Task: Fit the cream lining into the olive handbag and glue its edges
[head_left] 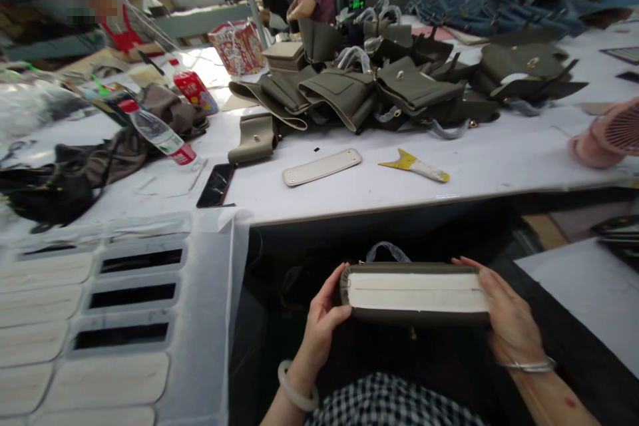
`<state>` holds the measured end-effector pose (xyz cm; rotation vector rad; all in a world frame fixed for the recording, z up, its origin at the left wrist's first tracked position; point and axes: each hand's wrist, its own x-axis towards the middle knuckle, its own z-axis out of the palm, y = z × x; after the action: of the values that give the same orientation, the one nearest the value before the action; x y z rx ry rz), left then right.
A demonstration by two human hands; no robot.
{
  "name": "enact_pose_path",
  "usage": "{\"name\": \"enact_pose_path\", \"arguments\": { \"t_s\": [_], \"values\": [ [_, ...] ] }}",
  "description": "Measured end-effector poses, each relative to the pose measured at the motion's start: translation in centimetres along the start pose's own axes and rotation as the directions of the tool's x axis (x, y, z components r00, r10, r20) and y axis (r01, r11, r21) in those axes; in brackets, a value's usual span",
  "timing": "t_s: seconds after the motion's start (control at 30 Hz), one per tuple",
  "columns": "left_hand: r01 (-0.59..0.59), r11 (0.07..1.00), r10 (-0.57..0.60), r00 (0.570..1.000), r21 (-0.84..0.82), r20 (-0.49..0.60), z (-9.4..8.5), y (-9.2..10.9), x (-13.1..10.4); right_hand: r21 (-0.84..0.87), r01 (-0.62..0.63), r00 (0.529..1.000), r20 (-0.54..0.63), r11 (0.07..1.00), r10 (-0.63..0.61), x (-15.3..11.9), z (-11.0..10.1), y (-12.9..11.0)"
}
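An olive-green handbag (pixel 414 317) is held over my lap, its long face with a white panel (pixel 417 291) turned up toward me. My left hand (pixel 324 309) grips its left end, thumb on the near edge. At the right end my right hand (pixel 509 313) is closed round the bag, its fingers reaching over the far edge. A plastic-wrapped handle (pixel 388 251) sticks out behind the bag. On the white table beyond lie a pale strip with rounded ends (pixel 322 167) and a yellow, notched scraper-like tool (pixel 417 165).
Olive bag pieces (pixel 339 93) are heaped across the white table (pixel 279 210). A phone (pixel 216 185), plastic bottle (pixel 158 133) and red bottle (pixel 194 88) lie to the left. Pale panels (pixel 107 379) rest in a slotted tray at lower left. A pink fan (pixel 606 133) stands right; people work behind.
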<state>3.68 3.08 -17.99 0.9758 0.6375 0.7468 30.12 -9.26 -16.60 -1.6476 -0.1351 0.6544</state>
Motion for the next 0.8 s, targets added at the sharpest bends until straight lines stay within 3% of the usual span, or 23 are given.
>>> {"name": "enact_pose_path", "arguments": {
  "t_s": [0.2, 0.37, 0.5, 0.67, 0.8],
  "values": [
    [0.009, 0.995, -0.016, 0.998, 0.100, 0.065, -0.8, 0.6, 0.5, 0.016, -0.006, 1.000, -0.016, 1.000, 0.007, -0.2, 0.1, -0.1],
    [-0.013, 0.993, 0.018, 0.999, 0.118, -0.037, 0.1, -0.2, 0.3, -0.006, -0.015, 1.000, -0.016, 1.000, 0.015, 0.1, 0.3, 0.0],
    [0.022, 0.999, -0.020, 0.996, 0.025, -0.092, 0.9, -0.5, 0.2, 0.024, 0.001, 1.000, -0.023, 1.000, 0.000, 0.2, 0.1, 0.3],
    [0.162, 0.983, -0.173, 0.972, -0.081, -0.157, 1.3, -0.1, 0.1, 0.119, -0.048, 0.993, 0.115, 0.992, 0.034, 0.0, -0.1, -0.3],
    [0.186, 0.982, -0.177, 0.962, 0.025, -0.209, 1.4, -0.1, 0.8, 0.126, -0.062, 0.986, 0.161, 0.990, 0.042, 0.6, -0.1, -0.5]
  ]
}}
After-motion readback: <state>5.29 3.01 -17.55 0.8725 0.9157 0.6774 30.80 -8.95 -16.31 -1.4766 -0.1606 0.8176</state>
